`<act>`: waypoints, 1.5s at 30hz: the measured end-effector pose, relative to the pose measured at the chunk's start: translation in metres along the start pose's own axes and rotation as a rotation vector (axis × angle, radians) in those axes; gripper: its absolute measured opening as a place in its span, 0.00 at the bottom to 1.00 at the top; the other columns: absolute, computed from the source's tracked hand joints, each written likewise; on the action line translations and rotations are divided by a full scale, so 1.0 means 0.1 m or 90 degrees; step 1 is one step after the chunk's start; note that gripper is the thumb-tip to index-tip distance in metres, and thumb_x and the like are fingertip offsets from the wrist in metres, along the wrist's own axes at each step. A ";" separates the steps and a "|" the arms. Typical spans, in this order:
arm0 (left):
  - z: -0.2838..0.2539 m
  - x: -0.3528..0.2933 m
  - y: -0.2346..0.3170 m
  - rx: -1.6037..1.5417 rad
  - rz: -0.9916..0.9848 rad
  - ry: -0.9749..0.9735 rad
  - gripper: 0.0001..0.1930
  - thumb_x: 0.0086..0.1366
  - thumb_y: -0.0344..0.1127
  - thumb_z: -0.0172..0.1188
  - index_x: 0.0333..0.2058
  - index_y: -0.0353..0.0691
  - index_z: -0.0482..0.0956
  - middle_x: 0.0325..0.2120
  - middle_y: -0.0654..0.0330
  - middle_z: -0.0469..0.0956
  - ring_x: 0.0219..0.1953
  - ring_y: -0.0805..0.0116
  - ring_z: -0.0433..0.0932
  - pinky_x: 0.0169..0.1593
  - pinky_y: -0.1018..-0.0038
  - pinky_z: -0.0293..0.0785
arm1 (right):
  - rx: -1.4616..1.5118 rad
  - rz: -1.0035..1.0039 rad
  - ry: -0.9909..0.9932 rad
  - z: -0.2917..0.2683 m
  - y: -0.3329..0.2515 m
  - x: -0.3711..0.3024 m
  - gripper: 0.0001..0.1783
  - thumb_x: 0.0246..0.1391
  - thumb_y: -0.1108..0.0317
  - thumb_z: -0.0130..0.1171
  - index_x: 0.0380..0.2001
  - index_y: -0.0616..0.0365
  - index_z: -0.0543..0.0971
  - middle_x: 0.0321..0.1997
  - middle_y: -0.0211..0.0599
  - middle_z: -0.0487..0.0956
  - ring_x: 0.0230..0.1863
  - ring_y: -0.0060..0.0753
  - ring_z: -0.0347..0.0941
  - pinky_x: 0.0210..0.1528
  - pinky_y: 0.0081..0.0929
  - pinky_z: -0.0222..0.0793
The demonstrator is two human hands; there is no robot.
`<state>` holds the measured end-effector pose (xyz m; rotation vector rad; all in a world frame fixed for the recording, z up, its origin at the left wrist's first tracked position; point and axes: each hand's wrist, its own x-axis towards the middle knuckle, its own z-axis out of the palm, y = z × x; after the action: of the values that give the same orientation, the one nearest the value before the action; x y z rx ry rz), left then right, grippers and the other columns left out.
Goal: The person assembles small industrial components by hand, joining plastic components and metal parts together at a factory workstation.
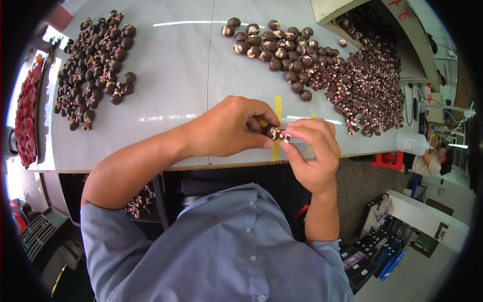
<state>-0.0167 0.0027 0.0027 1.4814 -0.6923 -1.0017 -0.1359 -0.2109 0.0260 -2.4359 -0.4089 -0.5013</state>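
Item: brown-haired figurine head (271, 132), in the pinching grip of the left hand (230, 128), above the table (176, 60) by its near edge.
Item: small red-and-white figurine body (285, 136), pinched between right-hand (318, 153) thumb and fingers, beside the head; whether the two touch cannot be told, fingertips covering both partly.
Container: pale open-fronted box (329, 9), table's far right corner, cut off by the frame; small dark pieces inside, its depths shadowed. Figurine bodies (370, 88) spread from its mouth toward the near edge, round heads (279, 45) to their left.
Container: translucent white bottle (411, 144), near right corner; contents indistinct.
Loose: second group of heads (93, 70), toward the left edge.
Under the table: more small pieces (141, 202), partly hidden by the left arm; their holder unclear.
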 end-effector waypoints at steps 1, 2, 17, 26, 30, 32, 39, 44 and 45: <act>0.00 0.00 0.00 0.002 0.000 -0.001 0.19 0.66 0.25 0.74 0.53 0.29 0.81 0.43 0.55 0.87 0.44 0.74 0.85 0.50 0.76 0.84 | -0.004 -0.002 0.001 0.00 -0.01 0.00 0.19 0.44 0.79 0.77 0.42 0.59 0.85 0.45 0.39 0.86 0.47 0.42 0.81 0.52 0.35 0.72; 0.00 0.01 0.00 0.004 0.001 -0.002 0.19 0.66 0.25 0.74 0.53 0.29 0.81 0.43 0.55 0.87 0.44 0.74 0.85 0.50 0.76 0.84 | -0.007 -0.004 0.002 0.00 -0.02 0.00 0.19 0.44 0.79 0.77 0.41 0.59 0.85 0.45 0.39 0.86 0.47 0.42 0.81 0.52 0.35 0.72; 0.09 0.00 0.09 0.193 0.185 0.050 0.26 0.57 0.27 0.80 0.54 0.38 0.82 0.36 0.60 0.83 0.40 0.69 0.83 0.42 0.69 0.82 | 0.085 0.128 0.015 0.03 0.00 -0.07 0.18 0.51 0.71 0.80 0.44 0.61 0.85 0.43 0.38 0.87 0.44 0.38 0.83 0.50 0.35 0.78; -0.07 0.03 -0.02 0.450 0.303 0.218 0.21 0.43 0.35 0.85 0.32 0.37 0.83 0.26 0.58 0.74 0.27 0.61 0.73 0.32 0.67 0.72 | -0.026 0.228 0.170 -0.28 0.47 -0.28 0.08 0.63 0.73 0.68 0.44 0.61 0.85 0.38 0.34 0.87 0.38 0.27 0.79 0.48 0.28 0.74; -0.12 0.04 0.02 0.483 0.240 0.272 0.21 0.43 0.40 0.83 0.29 0.38 0.79 0.27 0.56 0.77 0.33 0.51 0.79 0.35 0.59 0.75 | -0.204 0.303 0.180 -0.34 0.84 -0.21 0.11 0.62 0.72 0.68 0.47 0.58 0.86 0.38 0.35 0.84 0.40 0.36 0.80 0.49 0.36 0.75; -0.17 0.06 0.04 0.494 0.212 0.345 0.21 0.44 0.40 0.83 0.29 0.38 0.79 0.26 0.56 0.76 0.30 0.53 0.77 0.34 0.59 0.74 | -0.392 0.151 0.121 -0.32 0.89 -0.07 0.13 0.58 0.72 0.70 0.47 0.55 0.86 0.42 0.34 0.83 0.45 0.42 0.78 0.52 0.42 0.73; -0.63 -0.21 0.05 0.771 0.114 0.501 0.21 0.52 0.46 0.82 0.36 0.39 0.87 0.32 0.57 0.75 0.40 0.55 0.76 0.43 0.60 0.74 | -0.382 0.114 0.050 -0.31 0.90 -0.07 0.16 0.52 0.72 0.72 0.46 0.52 0.86 0.48 0.30 0.81 0.49 0.39 0.75 0.51 0.41 0.67; -0.91 -0.55 -0.01 0.984 -0.030 0.586 0.23 0.59 0.51 0.76 0.45 0.40 0.89 0.43 0.56 0.74 0.51 0.54 0.73 0.53 0.56 0.69 | -0.346 0.128 0.055 -0.34 0.79 -0.06 0.16 0.53 0.74 0.70 0.46 0.52 0.87 0.49 0.29 0.82 0.50 0.39 0.75 0.51 0.41 0.67; -0.95 -0.58 -0.02 1.003 -0.038 0.580 0.23 0.61 0.51 0.75 0.48 0.40 0.88 0.44 0.57 0.74 0.52 0.54 0.72 0.53 0.57 0.69 | -0.360 0.101 0.041 -0.34 0.83 -0.04 0.15 0.53 0.75 0.69 0.46 0.53 0.87 0.49 0.30 0.82 0.50 0.39 0.75 0.52 0.40 0.67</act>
<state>0.0403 0.0980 0.0094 2.9577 -0.7097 0.5399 -0.1148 -0.2958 0.0078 -2.9490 -0.0412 -0.6972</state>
